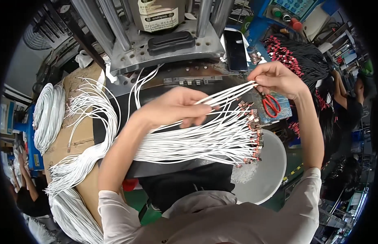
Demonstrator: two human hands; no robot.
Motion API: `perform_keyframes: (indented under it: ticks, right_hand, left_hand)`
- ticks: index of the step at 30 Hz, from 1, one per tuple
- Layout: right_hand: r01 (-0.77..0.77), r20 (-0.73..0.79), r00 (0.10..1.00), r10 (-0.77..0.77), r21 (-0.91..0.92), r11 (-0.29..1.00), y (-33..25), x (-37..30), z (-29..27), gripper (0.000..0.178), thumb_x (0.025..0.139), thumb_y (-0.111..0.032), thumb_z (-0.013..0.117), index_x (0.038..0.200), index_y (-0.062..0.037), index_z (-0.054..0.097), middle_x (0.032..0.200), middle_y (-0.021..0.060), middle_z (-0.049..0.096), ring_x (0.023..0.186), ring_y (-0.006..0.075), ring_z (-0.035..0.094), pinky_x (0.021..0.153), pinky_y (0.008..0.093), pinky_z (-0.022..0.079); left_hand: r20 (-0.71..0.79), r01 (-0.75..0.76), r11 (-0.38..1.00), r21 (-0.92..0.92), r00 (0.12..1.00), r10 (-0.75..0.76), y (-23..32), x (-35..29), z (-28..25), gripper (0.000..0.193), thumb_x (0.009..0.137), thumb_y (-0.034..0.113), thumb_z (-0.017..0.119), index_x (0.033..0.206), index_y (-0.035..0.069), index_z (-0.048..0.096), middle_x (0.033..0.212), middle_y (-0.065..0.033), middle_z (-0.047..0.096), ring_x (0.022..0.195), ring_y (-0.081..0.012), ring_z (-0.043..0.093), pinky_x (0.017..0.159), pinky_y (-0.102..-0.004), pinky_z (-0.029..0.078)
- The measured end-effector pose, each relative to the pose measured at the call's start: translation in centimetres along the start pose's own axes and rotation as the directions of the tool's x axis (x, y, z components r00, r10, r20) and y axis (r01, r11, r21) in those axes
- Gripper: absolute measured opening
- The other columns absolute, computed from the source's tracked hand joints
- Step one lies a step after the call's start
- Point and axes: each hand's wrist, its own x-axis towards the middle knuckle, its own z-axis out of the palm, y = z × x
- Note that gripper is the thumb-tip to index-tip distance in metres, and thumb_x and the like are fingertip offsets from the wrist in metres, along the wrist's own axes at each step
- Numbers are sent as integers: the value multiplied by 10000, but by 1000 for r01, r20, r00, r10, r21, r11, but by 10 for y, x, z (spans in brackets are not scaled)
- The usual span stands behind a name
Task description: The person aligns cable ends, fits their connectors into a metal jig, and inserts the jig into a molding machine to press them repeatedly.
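Note:
A few white cables (231,92) stretch between my hands above the bench. My left hand (177,106) is closed around them at mid-length, its fingers curled. At their right end, my right hand (278,78) pinches the tips between thumb and fingers; the tips themselves are mostly hidden. Below lies a thick bundle of white cables (189,142), with small reddish-brown and metal connectors (254,138) at its right end. Just under my right hand rest red-handled scissors (271,106). Beyond my left hand, a narrow metal fixture (193,80) sits on the machine bed.
A press with steel columns and a metal plate (168,51) stands ahead. Right of it lies a black phone (235,51). A white tub (274,171) holds clear scraps. Coiled white cables (48,116) lie left, black cables with red ends (307,57) right. Other people work at both sides.

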Motion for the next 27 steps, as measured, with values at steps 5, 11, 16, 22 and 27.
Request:
perform_keyframes:
  ticks: [5, 11, 16, 22, 27]
  right_hand:
    - [249, 190, 956, -222, -134, 959, 31, 33, -14, 350, 998, -304, 623, 1135, 15, 669, 1090, 94, 669, 914, 152, 646, 808, 302, 517]
    - [310, 174, 950, -258, -442, 842, 45, 88, 47, 532, 965, -452, 620, 1231, 8, 620, 1342, 144, 557, 1077, 255, 624, 924, 379, 481]
    - [20, -108, 875, -471, -966, 259, 73, 109, 85, 474, 957, -386, 635, 1243, -8, 616, 1337, 181, 545, 1044, 339, 620, 875, 418, 486]
    - [9, -186, 913, -362, -880, 474, 59, 95, 118, 381, 963, -252, 628, 1251, -4, 598, 1129, 141, 622, 899, 341, 612, 785, 403, 499]
    - [21, -120, 991, -58, -289, 957, 56, 94, 110, 317, 1014, -196, 571, 1249, 17, 579, 933, 65, 642, 812, 195, 601, 727, 317, 501]
  left_hand:
    - [-137, -124, 951, -282, 987, 88, -31, 80, 65, 291, 1022, 195, 578, 1183, -38, 643, 882, -36, 662, 653, -46, 505, 573, -192, 415]
    - [-376, -116, 993, -4, 921, 107, -50, 50, 40, 237, 1043, 205, 541, 1073, -7, 641, 914, -44, 657, 654, -58, 510, 579, -223, 433]
    - [-407, -49, 980, -195, 913, -35, -64, -9, 12, 231, 1035, 166, 550, 1188, 4, 614, 953, -52, 658, 716, -83, 584, 647, -227, 503]
    - [-422, -26, 897, -440, 888, -181, -61, -15, 15, 228, 993, 124, 618, 1195, 18, 623, 955, -37, 665, 808, -117, 666, 765, -262, 563]
    - [-469, -13, 923, -384, 864, -183, -75, -10, 13, 213, 933, 103, 702, 1120, 10, 663, 929, -33, 685, 781, -105, 656, 743, -247, 543]
